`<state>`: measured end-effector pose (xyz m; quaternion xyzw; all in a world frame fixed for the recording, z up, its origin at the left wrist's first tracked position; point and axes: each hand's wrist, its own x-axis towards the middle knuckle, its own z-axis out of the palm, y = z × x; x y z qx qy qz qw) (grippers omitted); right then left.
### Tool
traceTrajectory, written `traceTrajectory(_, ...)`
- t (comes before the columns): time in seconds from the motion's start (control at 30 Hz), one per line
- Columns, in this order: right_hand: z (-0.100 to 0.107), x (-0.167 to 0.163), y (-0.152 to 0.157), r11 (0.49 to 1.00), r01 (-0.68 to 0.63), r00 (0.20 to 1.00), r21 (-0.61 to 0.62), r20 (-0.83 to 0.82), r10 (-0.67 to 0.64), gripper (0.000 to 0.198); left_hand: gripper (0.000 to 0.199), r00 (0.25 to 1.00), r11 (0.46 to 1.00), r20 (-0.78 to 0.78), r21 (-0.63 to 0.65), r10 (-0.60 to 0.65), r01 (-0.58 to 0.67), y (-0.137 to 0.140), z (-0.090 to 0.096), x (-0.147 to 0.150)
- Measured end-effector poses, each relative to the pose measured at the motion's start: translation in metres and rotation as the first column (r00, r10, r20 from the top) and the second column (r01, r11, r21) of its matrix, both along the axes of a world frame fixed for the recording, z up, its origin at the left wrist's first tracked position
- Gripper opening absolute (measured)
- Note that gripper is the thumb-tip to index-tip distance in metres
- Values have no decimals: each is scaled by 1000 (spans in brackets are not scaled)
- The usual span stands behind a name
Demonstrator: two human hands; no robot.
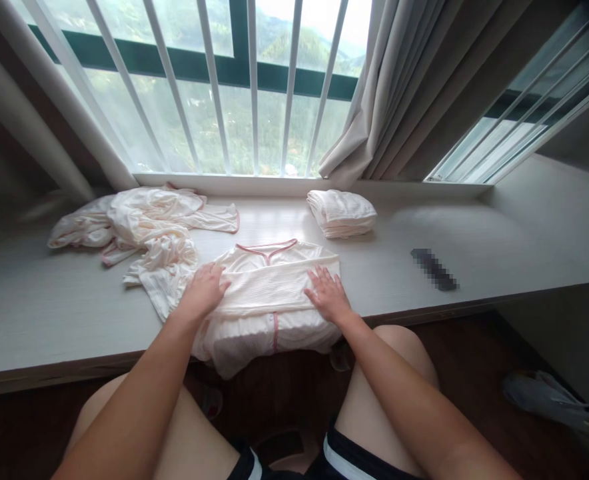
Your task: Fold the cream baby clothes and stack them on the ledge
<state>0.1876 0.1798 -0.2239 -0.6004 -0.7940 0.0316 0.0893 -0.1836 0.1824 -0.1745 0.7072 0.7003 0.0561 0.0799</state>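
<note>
A cream shirt [269,287] with pink trim at its neckline lies in front of me, its sleeves laid across the chest. Its lower part hangs over the front edge of the ledge. My left hand [205,291] rests on the shirt's left side, fingers stretched out. On the right side, my right hand [328,295] lies flat with its fingers spread. Close by my left hand is a crumpled heap of cream clothes [144,217] with pink edging, partly touching the shirt. Behind the shirt to the right sits a folded stack of cream cloth [342,213].
The pale ledge [474,233] runs below a barred window [224,113], with grey curtains [394,87] on both sides. A dark blurred-out object [434,269] lies at the right. A plastic bag [549,397] is on the floor at the lower right.
</note>
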Motion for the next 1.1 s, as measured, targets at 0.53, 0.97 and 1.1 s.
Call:
traceTrajectory(0.53,-4,135,43,996,67,976,-65,213,-51,67,64,982,992,141,-9,-124,127,28,-28,71)
traceTrajectory(0.97,29,19,6,993,-113,994,17,-11,113,59,46,927,961,341,269,-154,61,2,-4,38)
traceTrajectory(1.1,27,-52,-20,938,-338,941,-83,-45,335,63,36,872,968,489,228,-18,-108,-28,16,12)
